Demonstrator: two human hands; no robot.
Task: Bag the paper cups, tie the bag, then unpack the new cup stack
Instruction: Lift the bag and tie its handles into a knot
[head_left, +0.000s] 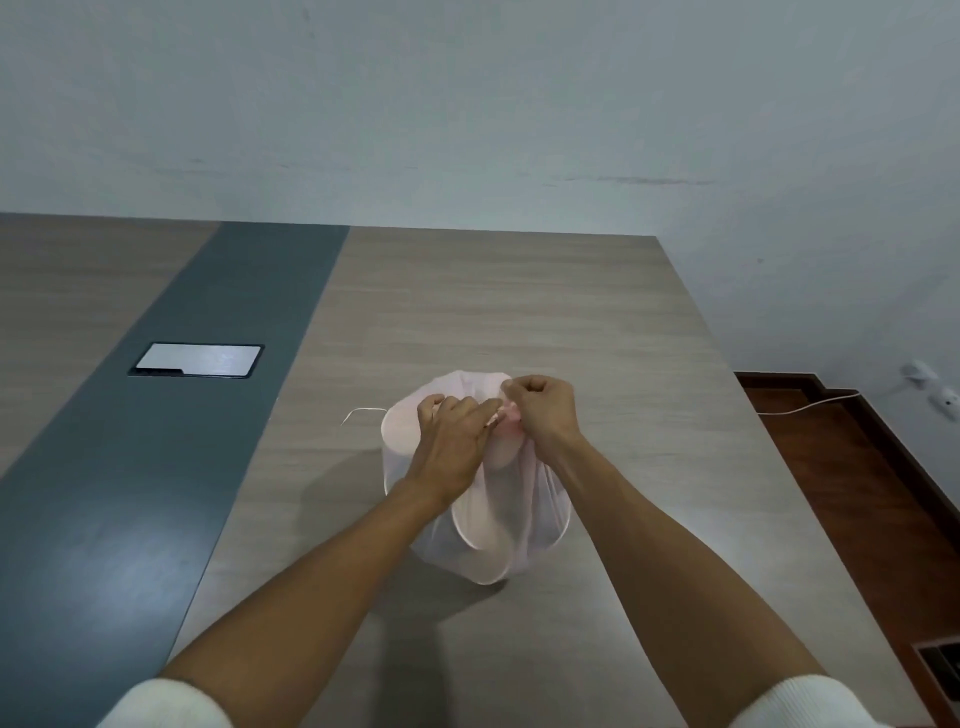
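Bag (483, 525) on my table (597, 322), directly under both hands, left hand (453, 441) and right hand (543, 413) pinching its gathered neck (thin, translucent pinkish film), rounded cups (399, 428) inside.

I observed both forearms extended forward and converging toward the centre, bare from the white sleeve cuffs (166, 704) to the wrists. The left hand (452, 434) lay palm down, its fingers (431, 405) curled and pinching the gathered neck of the bag (483, 545). The right hand (543, 410) was closed into a fist, knuckles uppermost, gripping the same gathered neck just beside the left. The two hands were touching or nearly so; I could not tell which.
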